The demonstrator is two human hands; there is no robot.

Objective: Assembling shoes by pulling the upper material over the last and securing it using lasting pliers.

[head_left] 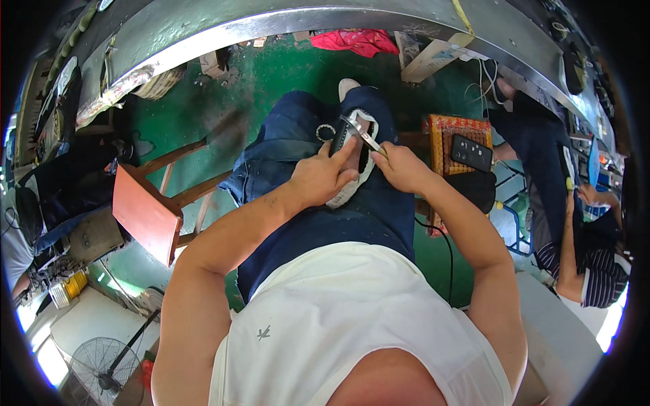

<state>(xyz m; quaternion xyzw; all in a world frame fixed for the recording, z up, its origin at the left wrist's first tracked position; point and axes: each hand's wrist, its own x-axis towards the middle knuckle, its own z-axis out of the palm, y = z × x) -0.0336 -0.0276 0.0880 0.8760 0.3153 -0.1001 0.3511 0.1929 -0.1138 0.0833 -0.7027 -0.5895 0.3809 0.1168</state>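
An unfinished shoe (363, 181) lies bottom up across my lap, with a whitish edge around a brownish sole area. My left hand (321, 177) grips it from the left, the thumb and index finger lying over its middle. In my right hand (404, 168) is a pair of metal pincers (363, 132), its curved head against the shoe's far part. A small ring (326, 132), pale with a dark centre, rests on my blue-clad thigh just left of the shoe. The fingers under the shoe are hidden.
A metal-edged bench (244, 30) curves across the far side. On the right, a woven-topped stool (443, 145) carries a dark phone (471, 153). A reddish wooden stool (145, 213) stands left. Another person (575, 250) sits at right; a fan (105, 372) stands lower left.
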